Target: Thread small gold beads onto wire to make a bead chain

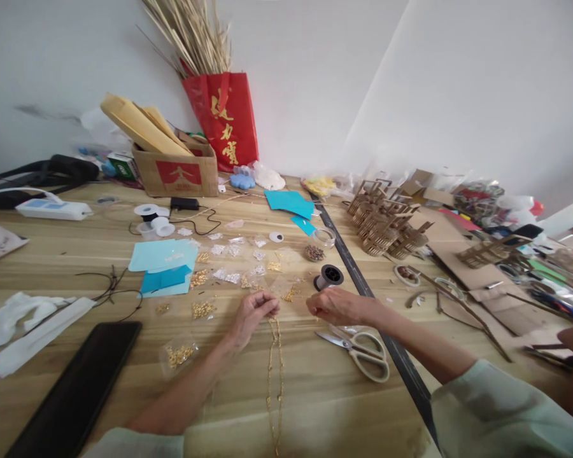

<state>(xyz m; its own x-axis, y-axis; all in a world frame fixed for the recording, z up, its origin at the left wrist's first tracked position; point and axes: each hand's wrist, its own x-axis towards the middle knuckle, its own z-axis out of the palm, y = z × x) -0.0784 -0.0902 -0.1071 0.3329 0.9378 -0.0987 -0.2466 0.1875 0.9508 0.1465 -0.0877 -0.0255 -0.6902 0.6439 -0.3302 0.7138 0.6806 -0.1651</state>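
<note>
My left hand (253,316) is closed in a pinch on the top end of a gold beaded strand (274,375) that trails down the wooden table (315,401) toward me. A little to the right, my right hand (334,305) is also closed with fingers pressed together; what it holds is too small to make out. Small clear bags of gold beads (203,310) lie just beyond and left of my hands. White-handled scissors (360,350) rest on the table under my right forearm. A dark thread spool (329,276) stands just beyond my right hand.
A black tablet (76,388) lies at the near left beside white cloth (23,318). Teal paper sheets (165,264), a cardboard box (176,168), a red bag (224,121) with dried stalks and wooden lattice models (386,222) crowd the back and right.
</note>
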